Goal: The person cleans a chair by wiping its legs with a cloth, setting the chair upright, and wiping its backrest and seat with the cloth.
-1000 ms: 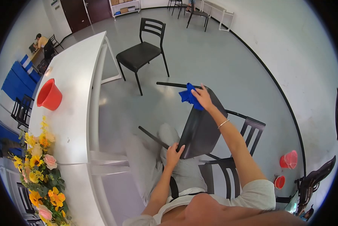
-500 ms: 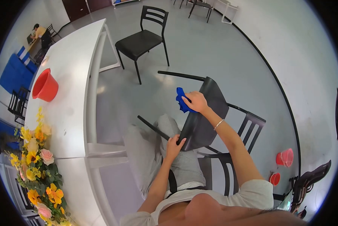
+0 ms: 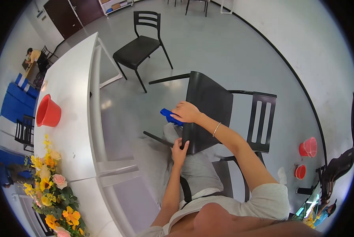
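A black chair [image 3: 212, 104] lies tipped across my lap, its seat facing up and its slatted back to the right. My left hand [image 3: 179, 151] grips the near corner of the seat, by the top of a leg. In my right hand [image 3: 188, 112] is a bunched blue cloth [image 3: 170, 117], pressed at the left edge of the seat. Part of the cloth is hidden under the fingers.
To the left stands a white table [image 3: 72, 130] with a red bucket [image 3: 49, 111] and a flower arrangement [image 3: 52, 193]. Another black chair [image 3: 139, 49] stands upright ahead. A pink bucket [image 3: 308, 147] and a small red bucket [image 3: 300, 172] sit right. A person [image 3: 38, 58] works far left.
The held chair has turned, with its seat now tilted more toward me. My right hand and the cloth have moved left and down along the seat's edge. My left hand keeps its hold.
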Demonstrator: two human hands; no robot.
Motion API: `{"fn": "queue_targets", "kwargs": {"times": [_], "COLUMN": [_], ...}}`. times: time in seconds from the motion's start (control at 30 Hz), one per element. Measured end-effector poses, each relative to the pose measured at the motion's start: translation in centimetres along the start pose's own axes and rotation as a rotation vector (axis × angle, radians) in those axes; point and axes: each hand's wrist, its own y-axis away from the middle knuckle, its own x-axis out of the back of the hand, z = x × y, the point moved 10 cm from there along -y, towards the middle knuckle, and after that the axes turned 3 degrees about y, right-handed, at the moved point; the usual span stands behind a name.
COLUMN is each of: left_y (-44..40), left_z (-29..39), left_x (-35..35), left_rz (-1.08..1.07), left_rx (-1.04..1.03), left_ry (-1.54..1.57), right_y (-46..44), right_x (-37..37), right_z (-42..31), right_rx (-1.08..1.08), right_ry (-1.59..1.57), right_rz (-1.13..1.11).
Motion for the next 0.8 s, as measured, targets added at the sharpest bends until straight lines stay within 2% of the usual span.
{"fn": "queue_targets", "kwargs": {"times": [0.1,0.27,0.3,0.37,0.5,0.73,0.8], "left_y": [0.1,-0.3,-0.4,-0.6,-1.1,-2.0,-2.4], "left_z": [1.3,2.1,1.7,1.7,1.7,0.7,0.6], "left_x": [0.6,0.9,1.2,0.5,-0.1,1.6,2.7], "left_rz": [-0.031,-0.109,-0.093,-0.172,-0.248,-0.192,-0.149], "left_rx": [-0.025,0.043,0.046,-0.045,-0.047,-0.032,0.076], "left_ry": [-0.084,0.164,0.161,-0.05,0.0,-0.147,0.015], "right_y": [0.0,-0.4,-0.4,-0.5,-0.7,-2.5,-2.9], "right_x": [0.4,0.8,0.6,0.5,0.2,-0.2,-0.4], "right_z": [0.7,0.3,0.7,1.3,2.4,1.4,1.6], "right_rx": [-0.096,-0.125,-0.16,-0.184,-0.234,-0.203,-0.223], "right_ry": [-0.022,-0.103,-0.161,-0.179,-0.169,-0.209,-0.167], "right_rz": [-0.011,-0.04,-0.039,-0.017,-0.029,-0.011,-0.016]}}
